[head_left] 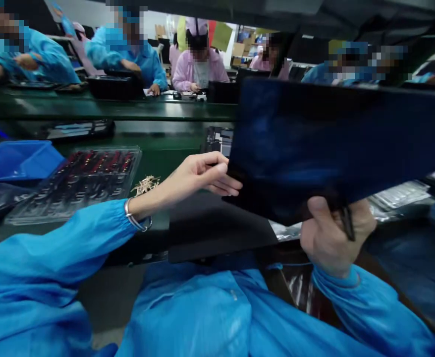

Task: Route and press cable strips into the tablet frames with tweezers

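A large, dark, glossy flat panel [299, 144], like a screen, is held up tilted in front of me, its right end out of view. My right hand [331, 233] grips its lower edge, thumb in front. A thin black tool-like piece [347, 223] also sticks out between that hand's fingers; its kind is unclear. My left hand [213, 173] is closed at the panel's left edge, thumb and fingers by the corner. Below the panel, a matte black sheet [217, 228] lies at the bench's near edge.
On the left are a clear compartment tray [87, 183] of small parts, a blue bin [20, 158] and a pile of thin tan pieces [145, 184]. A dark-framed device [78, 130] lies behind. Clear-wrapped items [399, 196] sit at right. Co-workers in blue and pink sit across.
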The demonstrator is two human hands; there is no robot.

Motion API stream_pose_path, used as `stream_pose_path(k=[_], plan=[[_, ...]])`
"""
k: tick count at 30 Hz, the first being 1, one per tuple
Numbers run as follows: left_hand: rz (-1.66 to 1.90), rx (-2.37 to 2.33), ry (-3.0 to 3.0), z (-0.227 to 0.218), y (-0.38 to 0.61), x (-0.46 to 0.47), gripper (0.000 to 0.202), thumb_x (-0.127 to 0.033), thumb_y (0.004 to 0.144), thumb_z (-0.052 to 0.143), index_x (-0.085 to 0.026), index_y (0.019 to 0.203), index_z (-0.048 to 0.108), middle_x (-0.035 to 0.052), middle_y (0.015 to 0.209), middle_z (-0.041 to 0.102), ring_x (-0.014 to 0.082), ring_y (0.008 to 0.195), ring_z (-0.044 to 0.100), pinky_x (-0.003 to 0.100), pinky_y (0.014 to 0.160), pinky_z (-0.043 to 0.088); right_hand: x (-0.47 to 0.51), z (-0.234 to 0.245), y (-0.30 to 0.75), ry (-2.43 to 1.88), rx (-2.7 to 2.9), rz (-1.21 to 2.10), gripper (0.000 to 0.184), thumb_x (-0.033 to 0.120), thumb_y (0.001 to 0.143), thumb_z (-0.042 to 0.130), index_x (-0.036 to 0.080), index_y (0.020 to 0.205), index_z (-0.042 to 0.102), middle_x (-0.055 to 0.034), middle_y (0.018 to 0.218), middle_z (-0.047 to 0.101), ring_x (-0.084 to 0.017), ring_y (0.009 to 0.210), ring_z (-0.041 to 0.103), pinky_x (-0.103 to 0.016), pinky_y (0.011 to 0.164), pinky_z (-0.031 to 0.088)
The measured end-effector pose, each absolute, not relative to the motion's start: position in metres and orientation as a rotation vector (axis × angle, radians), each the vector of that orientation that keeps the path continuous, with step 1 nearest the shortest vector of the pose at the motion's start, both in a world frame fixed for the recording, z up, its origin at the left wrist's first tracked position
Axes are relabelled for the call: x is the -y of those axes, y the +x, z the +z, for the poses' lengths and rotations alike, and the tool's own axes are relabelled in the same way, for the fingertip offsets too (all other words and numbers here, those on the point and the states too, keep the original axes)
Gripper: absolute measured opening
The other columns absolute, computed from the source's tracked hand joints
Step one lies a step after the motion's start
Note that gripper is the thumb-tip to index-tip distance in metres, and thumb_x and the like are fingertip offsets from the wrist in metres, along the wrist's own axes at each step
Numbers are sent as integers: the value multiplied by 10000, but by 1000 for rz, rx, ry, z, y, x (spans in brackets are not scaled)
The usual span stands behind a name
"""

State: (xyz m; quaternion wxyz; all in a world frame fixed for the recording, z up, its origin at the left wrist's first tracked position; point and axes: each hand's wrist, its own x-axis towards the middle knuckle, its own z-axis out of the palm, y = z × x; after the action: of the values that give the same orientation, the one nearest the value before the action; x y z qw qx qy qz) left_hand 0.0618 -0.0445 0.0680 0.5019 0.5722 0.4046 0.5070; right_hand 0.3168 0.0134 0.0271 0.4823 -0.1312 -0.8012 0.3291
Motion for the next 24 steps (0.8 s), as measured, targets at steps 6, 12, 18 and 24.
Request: stream_pose_path(k=[6,12,18,24], plan=[[1303,-1218,1597,63,71,60,299,-398,956,690,-181,861,507,-36,567,653,75,411,576,133,405,438,-17,31,311,-682,1459,1117,280,395,814,773,305,1077,746,-9,1223,741,-224,1220,671,-455,1142,506],[1337,-1234,1442,53,70,48,436,-446,988,641,-148,694,515,-7,530,645,46,369,530,112,370,366,-18,26,316,-871,1201,1415,262,289,830,774,315,1089,748,19,1195,744,-203,1275,642,-404,1199,461],[1315,-1235,1256,44,67,40,510,-450,992,634,-131,613,513,4,508,615,27,364,499,106,375,344,-22,24,312,-809,1257,1608,333,291,865,726,335,1195,727,5,1318,711,-228,1227,685,-396,1065,581],[1286,-1262,1210,39,64,36,533,-459,996,623,-126,595,513,11,508,606,20,370,487,109,387,339,-27,18,313,-843,1324,1653,370,321,878,711,364,1246,705,0,1301,725,-238,1182,713,-385,1019,609]])
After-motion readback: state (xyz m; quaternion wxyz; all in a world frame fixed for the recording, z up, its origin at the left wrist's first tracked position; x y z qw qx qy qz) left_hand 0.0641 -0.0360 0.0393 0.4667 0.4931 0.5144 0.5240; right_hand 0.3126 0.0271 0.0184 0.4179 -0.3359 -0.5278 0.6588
